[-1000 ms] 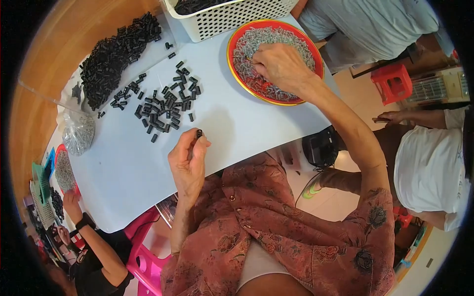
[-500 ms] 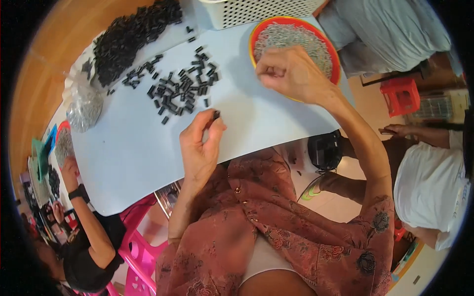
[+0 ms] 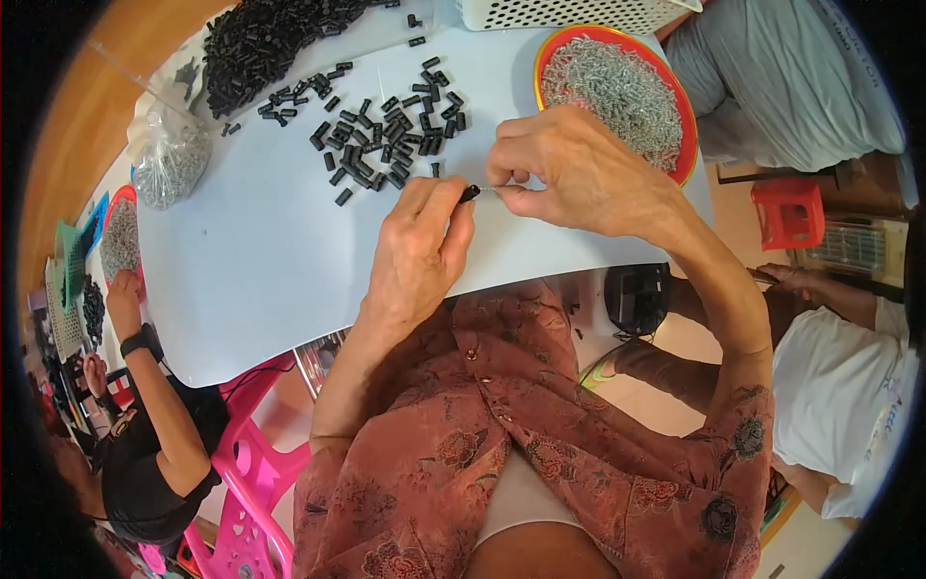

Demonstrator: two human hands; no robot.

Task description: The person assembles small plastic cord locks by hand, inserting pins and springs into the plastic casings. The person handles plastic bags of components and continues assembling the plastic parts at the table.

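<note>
Between the thumb and fingers of my left hand (image 3: 415,246) is a small black plastic sleeve (image 3: 470,193), its end facing right. My right hand (image 3: 588,179) pinches a thin silver screw (image 3: 488,188), whose tip is at the sleeve's end; whether it is inside I cannot tell. Just beyond my left hand, loose black plastic sleeves (image 3: 386,140) lie scattered on the white table (image 3: 251,280). Past my right hand stands a red bowl (image 3: 689,145) with a yellow rim, filled with silver screws (image 3: 612,92).
A large heap of black sleeves (image 3: 260,53) lies at the far left, near a clear bag of screws (image 3: 172,169). A white perforated basket (image 3: 569,13) stands at the back. Another person's arm (image 3: 164,415) reaches to a second red bowl (image 3: 132,203) at left. Someone sits at the right.
My right hand has come from over the bowl towards my left hand, with a screw now visible in it. My left hand has moved right and up with the black sleeve. The view has shifted slightly.
</note>
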